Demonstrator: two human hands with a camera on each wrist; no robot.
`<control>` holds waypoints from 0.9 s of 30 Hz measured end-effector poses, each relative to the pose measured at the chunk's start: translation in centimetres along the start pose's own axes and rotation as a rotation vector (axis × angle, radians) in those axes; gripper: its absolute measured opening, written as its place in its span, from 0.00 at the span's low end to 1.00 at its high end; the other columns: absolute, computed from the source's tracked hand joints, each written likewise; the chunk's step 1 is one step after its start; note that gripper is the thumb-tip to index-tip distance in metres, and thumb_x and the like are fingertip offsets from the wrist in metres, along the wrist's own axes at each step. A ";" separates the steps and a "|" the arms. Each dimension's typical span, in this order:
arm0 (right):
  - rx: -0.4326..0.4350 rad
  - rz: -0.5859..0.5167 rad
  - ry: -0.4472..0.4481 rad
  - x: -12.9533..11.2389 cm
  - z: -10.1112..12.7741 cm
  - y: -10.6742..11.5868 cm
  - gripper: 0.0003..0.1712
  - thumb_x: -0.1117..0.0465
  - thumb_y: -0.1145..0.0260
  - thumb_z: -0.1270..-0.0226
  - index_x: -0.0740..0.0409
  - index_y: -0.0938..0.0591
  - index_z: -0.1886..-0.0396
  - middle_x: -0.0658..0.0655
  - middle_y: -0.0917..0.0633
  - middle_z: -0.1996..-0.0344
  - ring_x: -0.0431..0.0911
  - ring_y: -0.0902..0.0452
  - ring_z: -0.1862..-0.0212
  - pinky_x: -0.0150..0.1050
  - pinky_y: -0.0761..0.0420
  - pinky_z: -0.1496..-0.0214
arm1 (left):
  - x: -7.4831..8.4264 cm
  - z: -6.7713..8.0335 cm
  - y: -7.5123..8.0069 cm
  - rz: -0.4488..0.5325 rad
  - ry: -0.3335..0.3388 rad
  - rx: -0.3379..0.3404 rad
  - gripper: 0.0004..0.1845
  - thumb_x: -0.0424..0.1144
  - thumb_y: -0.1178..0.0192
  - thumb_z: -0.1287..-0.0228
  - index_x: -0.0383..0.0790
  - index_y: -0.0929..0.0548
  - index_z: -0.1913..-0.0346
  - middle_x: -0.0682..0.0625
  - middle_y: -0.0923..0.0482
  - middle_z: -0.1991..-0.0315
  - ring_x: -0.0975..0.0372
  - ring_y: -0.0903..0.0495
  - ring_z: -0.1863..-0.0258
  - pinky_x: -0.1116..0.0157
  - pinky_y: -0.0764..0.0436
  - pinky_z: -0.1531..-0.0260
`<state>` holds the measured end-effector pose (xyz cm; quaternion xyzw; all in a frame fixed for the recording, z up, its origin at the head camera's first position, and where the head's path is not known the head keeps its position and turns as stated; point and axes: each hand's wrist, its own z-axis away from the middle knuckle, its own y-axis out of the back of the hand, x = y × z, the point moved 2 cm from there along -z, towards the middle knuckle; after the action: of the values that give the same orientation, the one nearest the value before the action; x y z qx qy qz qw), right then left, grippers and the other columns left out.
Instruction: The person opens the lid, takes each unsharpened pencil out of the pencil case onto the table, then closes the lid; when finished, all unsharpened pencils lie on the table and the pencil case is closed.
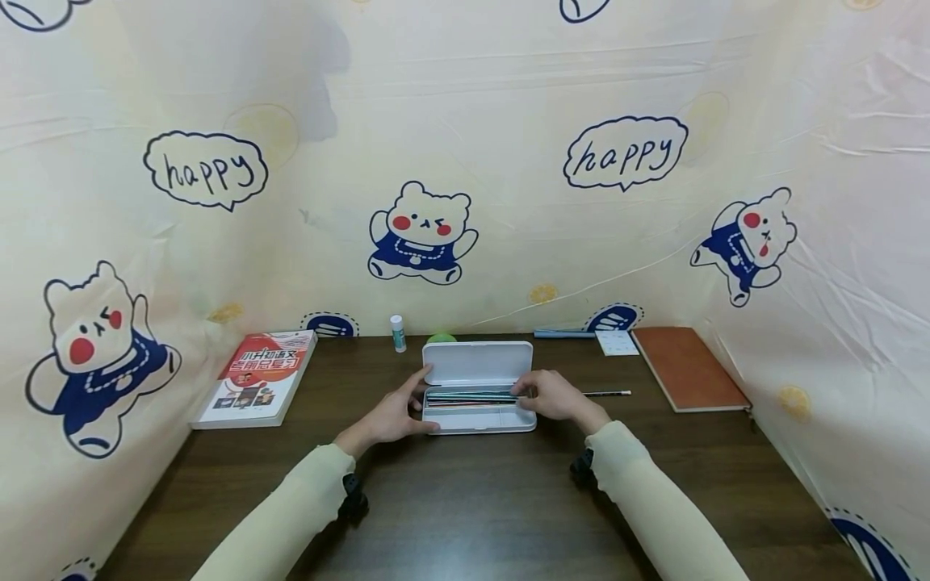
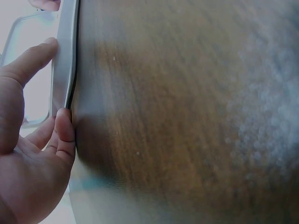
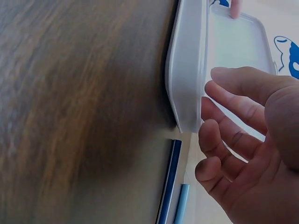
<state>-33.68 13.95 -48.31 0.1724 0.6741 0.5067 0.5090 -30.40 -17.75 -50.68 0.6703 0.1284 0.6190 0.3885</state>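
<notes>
A white pencil case (image 1: 479, 420) lies on the table with its lid (image 1: 478, 363) raised toward the wall. Several pencils (image 1: 468, 395) lie lengthwise in its back compartment. My left hand (image 1: 392, 415) grips the case's left end, its thumb at the front edge and its other fingers round the side. My right hand (image 1: 548, 395) is over the right end, with bent fingers at the pencils' ends. In the right wrist view its thumb and index fingertips are close together at the rim; whether they pinch a pencil cannot be made out. Right of the case lies a dark pencil (image 3: 169, 182).
A thick book (image 1: 254, 379) lies at the left and a brown notebook (image 1: 690, 367) at the right. Along the back are a glue stick (image 1: 398, 335), a green round object (image 1: 441, 338), a blue strip (image 1: 563, 334) and a white card (image 1: 616, 343). Printed cloth walls surround the table.
</notes>
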 end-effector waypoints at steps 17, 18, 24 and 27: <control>-0.013 0.037 -0.020 -0.4 -0.3 -0.5 0.07 0.63 0.28 0.37 0.46 0.11 0.63 0.45 0.14 0.64 0.40 0.24 0.60 0.43 0.22 0.49 | -0.1 -0.1 -0.1 0.000 0.008 -0.005 0.57 0.48 0.25 0.45 0.56 0.53 0.19 0.42 0.30 0.31 0.59 0.26 0.51 0.57 0.26 0.46; -0.008 0.038 -0.018 -0.4 -0.3 -0.5 0.06 0.63 0.28 0.37 0.46 0.11 0.64 0.45 0.13 0.64 0.41 0.24 0.60 0.43 0.23 0.49 | -0.1 -0.1 -0.1 0.000 0.008 -0.004 0.57 0.48 0.25 0.45 0.55 0.53 0.19 0.42 0.30 0.31 0.59 0.26 0.51 0.57 0.26 0.47; 0.019 0.042 0.003 -0.6 -0.2 -0.5 0.08 0.65 0.27 0.39 0.45 0.11 0.70 0.43 0.12 0.65 0.40 0.25 0.61 0.43 0.23 0.50 | -0.1 -0.1 -0.1 -0.002 0.010 -0.002 0.57 0.49 0.25 0.45 0.56 0.52 0.20 0.43 0.30 0.31 0.59 0.26 0.51 0.58 0.26 0.47; 0.026 0.040 0.013 -0.5 -0.2 -0.5 0.08 0.65 0.27 0.39 0.45 0.12 0.69 0.43 0.13 0.67 0.40 0.25 0.63 0.42 0.23 0.52 | -0.1 -0.1 -0.1 -0.004 0.010 -0.002 0.57 0.49 0.25 0.45 0.56 0.52 0.20 0.43 0.30 0.31 0.59 0.25 0.51 0.58 0.26 0.47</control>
<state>-33.49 13.22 -48.50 0.1892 0.6804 0.5093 0.4919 -30.51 -17.68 -50.87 0.6665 0.1310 0.6219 0.3898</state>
